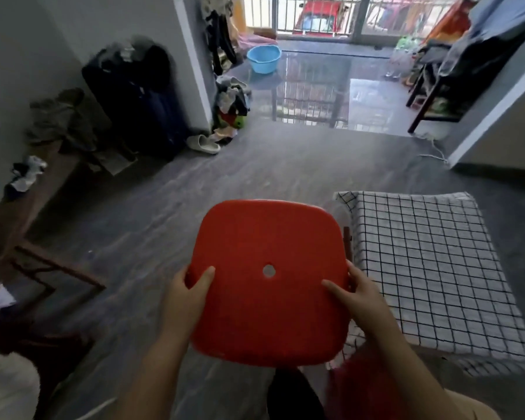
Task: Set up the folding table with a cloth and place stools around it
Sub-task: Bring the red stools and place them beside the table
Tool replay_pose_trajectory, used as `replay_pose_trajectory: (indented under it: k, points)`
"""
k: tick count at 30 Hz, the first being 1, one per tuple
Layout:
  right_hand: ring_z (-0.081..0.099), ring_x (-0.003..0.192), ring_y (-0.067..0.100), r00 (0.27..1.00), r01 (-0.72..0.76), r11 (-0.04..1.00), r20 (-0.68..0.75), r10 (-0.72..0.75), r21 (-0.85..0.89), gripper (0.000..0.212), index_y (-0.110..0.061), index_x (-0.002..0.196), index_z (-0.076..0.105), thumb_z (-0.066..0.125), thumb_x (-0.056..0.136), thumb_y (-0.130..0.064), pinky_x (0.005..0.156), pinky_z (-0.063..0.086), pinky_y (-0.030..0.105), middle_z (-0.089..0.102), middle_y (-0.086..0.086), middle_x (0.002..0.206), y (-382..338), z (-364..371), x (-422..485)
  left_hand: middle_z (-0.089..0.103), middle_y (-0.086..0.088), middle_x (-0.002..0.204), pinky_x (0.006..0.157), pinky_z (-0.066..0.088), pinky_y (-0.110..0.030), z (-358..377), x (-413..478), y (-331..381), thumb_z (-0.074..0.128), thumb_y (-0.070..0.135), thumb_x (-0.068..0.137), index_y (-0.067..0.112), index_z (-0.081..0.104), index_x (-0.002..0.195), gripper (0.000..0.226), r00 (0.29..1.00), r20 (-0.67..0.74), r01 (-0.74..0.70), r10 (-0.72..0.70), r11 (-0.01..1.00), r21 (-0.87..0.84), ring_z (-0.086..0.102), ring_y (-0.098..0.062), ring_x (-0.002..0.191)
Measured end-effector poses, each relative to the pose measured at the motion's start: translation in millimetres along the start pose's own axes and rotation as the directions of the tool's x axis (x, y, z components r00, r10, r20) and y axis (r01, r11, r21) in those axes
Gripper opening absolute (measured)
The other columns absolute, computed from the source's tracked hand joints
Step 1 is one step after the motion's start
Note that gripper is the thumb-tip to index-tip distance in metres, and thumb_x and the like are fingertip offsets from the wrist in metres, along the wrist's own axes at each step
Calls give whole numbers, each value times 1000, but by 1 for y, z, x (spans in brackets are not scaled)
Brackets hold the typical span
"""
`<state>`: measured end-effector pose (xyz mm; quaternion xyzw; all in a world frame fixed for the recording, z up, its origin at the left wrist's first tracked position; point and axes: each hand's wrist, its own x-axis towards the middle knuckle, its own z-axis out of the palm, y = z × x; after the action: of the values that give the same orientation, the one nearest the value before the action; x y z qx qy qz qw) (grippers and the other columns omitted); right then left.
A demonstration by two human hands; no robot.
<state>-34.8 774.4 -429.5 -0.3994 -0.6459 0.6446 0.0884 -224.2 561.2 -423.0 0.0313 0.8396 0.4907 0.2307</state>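
Observation:
I hold a red plastic stool (pixel 267 304) in front of me, seat up, with a small round hole in the middle of the seat. My left hand (pixel 188 294) grips its left edge, thumb on top. My right hand (pixel 358 294) grips its right edge the same way. Its legs are hidden under the seat. To the right stands the low table, covered by a white cloth with a black grid pattern (pixel 431 268). The stool's right edge overlaps the cloth's left side in the view. Another red shape (pixel 355 377) shows below the stool, blurred.
A dark wooden bench (pixel 34 195) with clothes lies along the left wall. A dark suitcase (pixel 134 98), slippers (pixel 202 144) and a clothes pile (pixel 231 104) sit at the partition wall. A blue basin (pixel 263 58) stands far back. Grey floor (pixel 255 165) stretches ahead.

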Motion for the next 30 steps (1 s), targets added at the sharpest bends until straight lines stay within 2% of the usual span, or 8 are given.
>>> replay_pose_trajectory:
  k: [4, 11, 14, 17, 20, 24, 27, 30]
  points:
    - [58, 96, -1, 995, -102, 995, 26, 101, 16, 49, -39, 121, 44, 68, 83, -22, 73, 50, 17, 59, -18, 106, 37, -6, 111, 72, 3, 96, 88, 52, -42, 71, 100, -16, 59, 63, 63, 19, 68, 107, 63, 989, 74, 125, -124, 992, -9, 67, -19, 91]
    - [58, 112, 15, 970, -241, 969, -6, 241, -48, 61, -27, 137, 37, 67, 85, -15, 99, 47, 40, 59, 1, 123, 129, -12, 285, 68, 1, 111, 95, 49, -47, 178, 248, -75, 59, 62, 59, 22, 58, 123, 75, 946, 274, 167, -172, 985, 42, 65, -18, 101]
    - [55, 112, 18, 948, -315, 948, -52, 312, -38, 61, -17, 140, 34, 63, 88, -9, 94, 47, 31, 55, 5, 126, 168, -10, 334, 60, -4, 126, 101, 45, -46, 215, 292, -102, 62, 60, 61, 19, 46, 136, 87, 930, 316, 176, -187, 982, 66, 59, -20, 112]
    - [50, 112, 16, 927, -373, 923, -56, 370, -91, 61, -14, 143, 30, 60, 90, -8, 96, 41, 29, 52, 8, 130, 202, -6, 364, 47, -1, 140, 107, 38, -44, 241, 319, -133, 65, 44, 82, 19, 30, 147, 78, 901, 367, 196, -231, 972, 129, 49, -21, 124]
    - [50, 114, 17, 906, -423, 899, -65, 418, -116, 65, -17, 145, 27, 60, 90, -11, 101, 40, 34, 49, 8, 135, 228, -3, 378, 40, -3, 147, 109, 36, -44, 253, 335, -154, 63, 49, 82, 21, 22, 150, 84, 874, 388, 233, -292, 953, 191, 44, -22, 130]
    - [51, 112, 16, 887, -461, 877, -92, 452, -134, 61, -13, 143, 34, 62, 89, -10, 90, 40, 26, 52, 10, 132, 234, 0, 391, 34, -3, 150, 111, 33, -47, 260, 349, -166, 57, 41, 90, 22, 7, 152, 81, 866, 401, 204, -297, 944, 260, 38, -23, 134]
    - [53, 118, 25, 834, -552, 808, -152, 531, -206, 54, -8, 136, 42, 65, 87, -12, 89, 42, 28, 53, 13, 133, 219, 2, 399, 23, -4, 155, 112, 29, -49, 253, 352, -161, 58, 58, 82, 25, -3, 151, 98, 833, 459, 155, -310, 926, 344, 30, -25, 139]
    - [49, 124, 30, 851, -523, 732, -315, 420, -437, 59, -10, 140, 36, 62, 88, -24, 101, 43, 42, 47, 13, 139, 191, 11, 390, 1, -12, 159, 117, 16, -47, 242, 347, -131, 57, 63, 80, 20, -7, 151, 105, 806, 470, 90, -360, 859, 504, 10, -29, 145]
